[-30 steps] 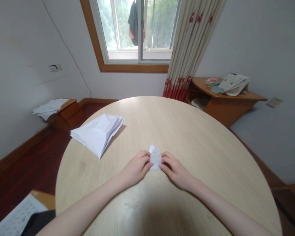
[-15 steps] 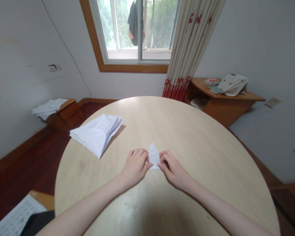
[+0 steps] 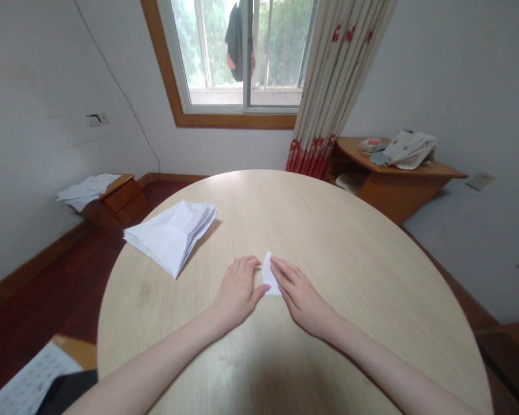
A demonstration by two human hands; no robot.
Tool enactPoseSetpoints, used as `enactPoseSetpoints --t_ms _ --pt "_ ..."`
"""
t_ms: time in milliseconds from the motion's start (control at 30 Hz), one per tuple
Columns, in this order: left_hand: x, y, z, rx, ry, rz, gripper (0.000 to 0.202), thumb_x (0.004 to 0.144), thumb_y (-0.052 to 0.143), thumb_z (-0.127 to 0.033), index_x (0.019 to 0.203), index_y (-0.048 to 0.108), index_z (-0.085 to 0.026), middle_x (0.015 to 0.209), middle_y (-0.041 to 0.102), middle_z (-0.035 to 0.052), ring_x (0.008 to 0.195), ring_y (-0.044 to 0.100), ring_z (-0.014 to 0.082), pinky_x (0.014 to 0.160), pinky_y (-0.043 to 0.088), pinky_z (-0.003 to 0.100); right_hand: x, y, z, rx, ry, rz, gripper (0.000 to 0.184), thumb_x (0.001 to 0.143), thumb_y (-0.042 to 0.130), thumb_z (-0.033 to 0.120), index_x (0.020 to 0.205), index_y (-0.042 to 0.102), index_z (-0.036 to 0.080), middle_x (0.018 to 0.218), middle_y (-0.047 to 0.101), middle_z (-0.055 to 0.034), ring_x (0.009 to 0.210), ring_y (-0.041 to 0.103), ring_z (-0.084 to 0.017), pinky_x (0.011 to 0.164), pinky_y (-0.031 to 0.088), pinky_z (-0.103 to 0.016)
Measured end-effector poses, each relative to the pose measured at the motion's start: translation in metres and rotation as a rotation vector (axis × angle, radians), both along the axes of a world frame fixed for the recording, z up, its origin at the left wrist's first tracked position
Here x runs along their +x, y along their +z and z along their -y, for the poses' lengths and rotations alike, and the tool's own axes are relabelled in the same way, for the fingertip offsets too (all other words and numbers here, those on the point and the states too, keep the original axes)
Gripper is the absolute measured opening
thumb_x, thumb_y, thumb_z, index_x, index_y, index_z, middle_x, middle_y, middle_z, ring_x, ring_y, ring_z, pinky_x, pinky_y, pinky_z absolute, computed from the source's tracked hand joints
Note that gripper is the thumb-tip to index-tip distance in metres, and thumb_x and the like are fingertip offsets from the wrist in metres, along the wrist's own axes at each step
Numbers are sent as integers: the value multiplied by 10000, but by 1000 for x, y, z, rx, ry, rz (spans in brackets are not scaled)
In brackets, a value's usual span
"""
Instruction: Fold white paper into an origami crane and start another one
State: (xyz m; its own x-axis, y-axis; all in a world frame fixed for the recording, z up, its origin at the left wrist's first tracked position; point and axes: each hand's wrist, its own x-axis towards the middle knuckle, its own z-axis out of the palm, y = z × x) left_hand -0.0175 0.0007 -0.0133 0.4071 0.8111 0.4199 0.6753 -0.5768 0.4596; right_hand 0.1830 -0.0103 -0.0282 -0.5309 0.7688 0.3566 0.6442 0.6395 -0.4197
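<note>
1 small paper (image 3: 269, 275) lies on the table (image 3: 350, 242); the left hand (image 3: 237, 288) thumbs its edge, fingers parted from thumb, while the right hand (image 3: 303, 298) lays straight, close-set fingers over it.

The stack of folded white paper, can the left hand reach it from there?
Probably yes: the folded paper stack lies ahead of the left hand, off to its left, and only tabletop shows between them.
</note>
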Motion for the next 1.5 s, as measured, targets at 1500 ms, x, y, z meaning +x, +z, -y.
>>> enactPoseSetpoints --t_ms 1500 --pt "-13 7 -9 92 -254 -276 333 928 537 -420 1130 654 -182 1157 687 75 1081 600 237 928 463 402 3 -4 2 -46 -192 337 578 997 248 435 1489 268 132 1538 265 -140 1440 155 -269 1146 215 -536"
